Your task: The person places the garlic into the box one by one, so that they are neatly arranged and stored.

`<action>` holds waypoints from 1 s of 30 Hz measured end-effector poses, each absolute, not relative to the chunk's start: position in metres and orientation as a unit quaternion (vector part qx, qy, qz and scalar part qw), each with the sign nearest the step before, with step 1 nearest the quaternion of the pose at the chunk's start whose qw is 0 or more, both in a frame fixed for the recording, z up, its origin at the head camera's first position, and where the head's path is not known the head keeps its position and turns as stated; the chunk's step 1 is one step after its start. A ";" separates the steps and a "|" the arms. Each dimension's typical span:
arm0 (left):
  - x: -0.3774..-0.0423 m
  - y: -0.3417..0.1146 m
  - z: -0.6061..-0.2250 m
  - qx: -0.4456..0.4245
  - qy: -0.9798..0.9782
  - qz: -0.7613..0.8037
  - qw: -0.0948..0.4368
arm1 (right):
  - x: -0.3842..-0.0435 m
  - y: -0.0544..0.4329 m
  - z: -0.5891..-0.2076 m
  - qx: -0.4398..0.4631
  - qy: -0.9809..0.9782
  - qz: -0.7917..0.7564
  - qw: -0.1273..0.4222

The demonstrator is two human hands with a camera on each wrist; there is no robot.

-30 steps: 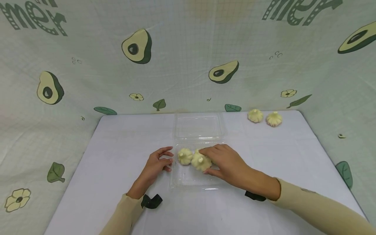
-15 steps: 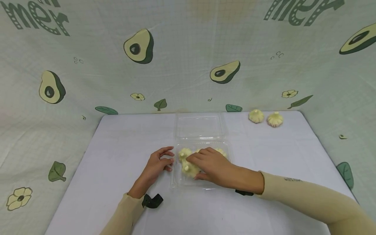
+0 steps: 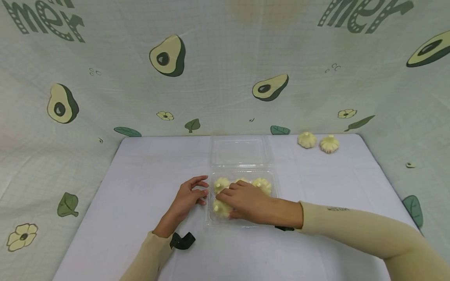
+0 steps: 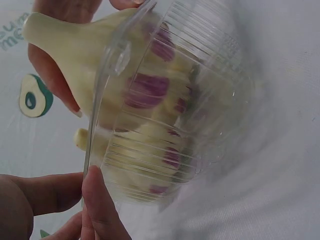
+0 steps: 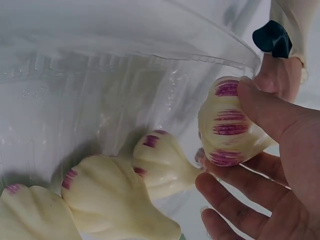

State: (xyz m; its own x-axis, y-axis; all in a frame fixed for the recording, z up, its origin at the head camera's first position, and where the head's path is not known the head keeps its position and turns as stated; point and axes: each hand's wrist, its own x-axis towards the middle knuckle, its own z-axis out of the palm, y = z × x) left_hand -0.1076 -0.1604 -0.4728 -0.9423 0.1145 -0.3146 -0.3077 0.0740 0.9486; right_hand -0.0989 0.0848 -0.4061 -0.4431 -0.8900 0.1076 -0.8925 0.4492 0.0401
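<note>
My right hand [image 3: 249, 201] grips a garlic bulb [image 3: 220, 209] between thumb and fingers, low at the left front of a clear plastic clamshell container [image 4: 225, 95]. Purple streaks mark its base in the right wrist view. Behind it, a row of three bulbs lies in the container: a left garlic bulb [image 3: 221, 183], a middle bulb [image 5: 110, 195] partly hidden by my hand in the head view, and a right bulb [image 3: 262, 185]. At the container's left side, my left hand [image 3: 190, 197] pinches the rim, as the left wrist view shows.
The container's transparent lid [image 3: 240, 151] lies folded back behind it. Two loose garlic bulbs, one [image 3: 307, 139] beside another [image 3: 329, 144], sit at the white table's [image 3: 158, 164] back right. A cloth printed with avocados [image 3: 225, 78] hangs behind the table.
My right hand has carried its garlic bulb left and toward the front of the container, uncovering the right bulb in the row. My left hand has stayed at the rim.
</note>
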 end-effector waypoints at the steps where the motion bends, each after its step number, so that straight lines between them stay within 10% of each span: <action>1: -0.108 -0.160 -0.473 -0.067 0.717 0.677 0.156 | -0.099 0.084 -0.407 0.526 -0.849 0.006 0.054; 30: -0.106 -0.158 -0.472 -0.068 0.712 0.682 0.152 | -0.104 0.073 -0.421 0.575 -0.812 -0.083 0.054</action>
State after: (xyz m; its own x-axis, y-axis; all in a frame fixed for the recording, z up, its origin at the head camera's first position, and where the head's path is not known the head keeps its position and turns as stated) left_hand -0.1056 -0.1580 -0.4722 -0.9446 0.1107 -0.3092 -0.3040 0.0608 0.9507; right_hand -0.1038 0.0726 -0.4213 -0.3322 -0.9432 -0.0081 -0.9252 0.3241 0.1972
